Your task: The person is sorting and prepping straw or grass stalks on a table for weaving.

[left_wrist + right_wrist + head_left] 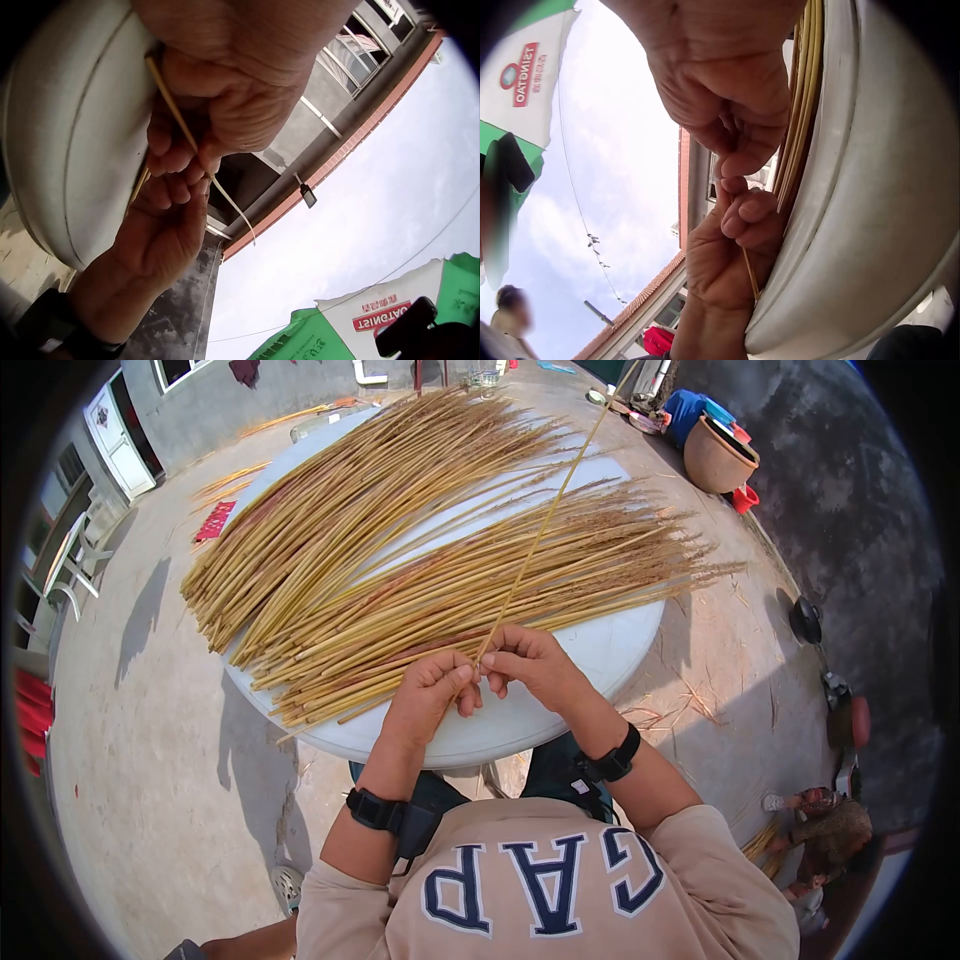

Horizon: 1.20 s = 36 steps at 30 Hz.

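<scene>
A round white surface (612, 645) carries a large far pile (330, 510) and a smaller near pile (420, 615) of dry, feathery-tipped stalks. At its near edge, the left hand (437, 685) and right hand (537, 665) meet, both pinching one thin stalk (551, 517) that slants away above the near pile.

beige shirt (545, 818) with short sleeves (342, 905), navy white-edged letters (560, 900) that spelled GAP, black straps (375, 808) that circled both forearms (402, 745), dark trousers (546, 768) that showed at the surface's (490, 745) near edge
</scene>
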Each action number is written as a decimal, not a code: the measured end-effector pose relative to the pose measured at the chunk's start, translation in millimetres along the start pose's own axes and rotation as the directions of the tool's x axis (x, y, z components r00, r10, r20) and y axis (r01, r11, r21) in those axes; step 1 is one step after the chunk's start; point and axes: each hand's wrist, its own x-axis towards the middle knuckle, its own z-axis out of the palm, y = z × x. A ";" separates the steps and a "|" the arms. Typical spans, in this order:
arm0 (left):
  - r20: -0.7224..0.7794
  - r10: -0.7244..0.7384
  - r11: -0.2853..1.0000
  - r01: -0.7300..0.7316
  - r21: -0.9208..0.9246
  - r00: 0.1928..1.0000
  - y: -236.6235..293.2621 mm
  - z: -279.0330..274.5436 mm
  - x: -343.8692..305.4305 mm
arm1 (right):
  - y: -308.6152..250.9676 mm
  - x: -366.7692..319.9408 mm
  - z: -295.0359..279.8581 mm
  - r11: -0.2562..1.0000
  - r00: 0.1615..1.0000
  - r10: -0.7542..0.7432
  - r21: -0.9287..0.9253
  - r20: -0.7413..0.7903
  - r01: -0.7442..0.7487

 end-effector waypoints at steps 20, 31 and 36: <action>-0.036 0.038 0.999 -0.039 -0.037 0.999 -1.7 4.2 0.9 | -45.6 -42.3 -148.3 0.546 0.754 -0.333 0.536 -0.567 0.644; -0.082 0.024 0.998 -0.019 0.063 0.996 -0.3 9.0 -0.7 | -13.0 -15.2 -52.0 0.960 0.952 -0.161 0.182 -0.259 0.212; -0.120 -0.050 0.992 0.063 0.106 0.992 3.1 11.7 -2.0 | 10.8 -1.6 -30.8 0.959 0.952 -0.211 0.140 -0.222 0.245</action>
